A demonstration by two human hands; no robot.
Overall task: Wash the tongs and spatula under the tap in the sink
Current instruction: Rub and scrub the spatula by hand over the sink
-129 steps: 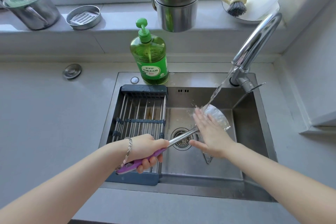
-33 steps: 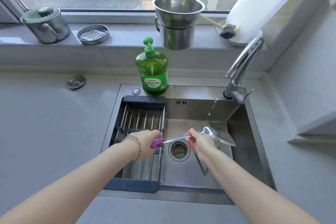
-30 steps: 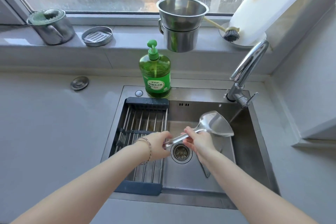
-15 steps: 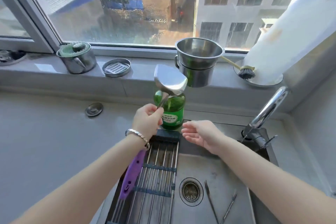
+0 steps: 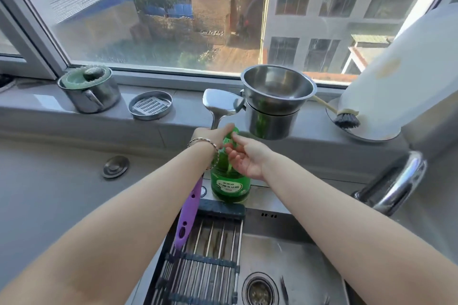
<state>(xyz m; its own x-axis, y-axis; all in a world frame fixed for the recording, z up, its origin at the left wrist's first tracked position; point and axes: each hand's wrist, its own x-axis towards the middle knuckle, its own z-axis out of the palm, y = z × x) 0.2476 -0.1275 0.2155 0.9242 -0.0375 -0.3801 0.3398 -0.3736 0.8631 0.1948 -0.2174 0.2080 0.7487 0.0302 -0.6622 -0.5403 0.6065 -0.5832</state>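
My left hand (image 5: 213, 135) grips the steel spatula (image 5: 219, 104) by its shaft and rests on the pump of the green dish soap bottle (image 5: 229, 187). The blade points up toward the window sill and the purple handle (image 5: 187, 215) hangs down under my forearm. My right hand (image 5: 244, 156) is cupped, palm up, under the pump spout, touching it with the fingertips. The tongs (image 5: 285, 291) lie on the sink (image 5: 292, 250) floor by the drain (image 5: 259, 291), only partly in view. The tap (image 5: 394, 188) curves in at the right, with no water visible.
A drying rack (image 5: 210, 255) spans the sink's left half. On the sill stand stacked steel pots (image 5: 275, 104), a lidded steel cup (image 5: 89, 89), a round soap dish (image 5: 150, 105), a dish brush (image 5: 345, 119) and a white board (image 5: 406, 69). A round metal cap (image 5: 115, 166) sits in the counter.
Both hands have moved further onto the soap bottle; my left hand now sits on the pump and my right hand has turned palm up under the spout. The view has tilted upward.
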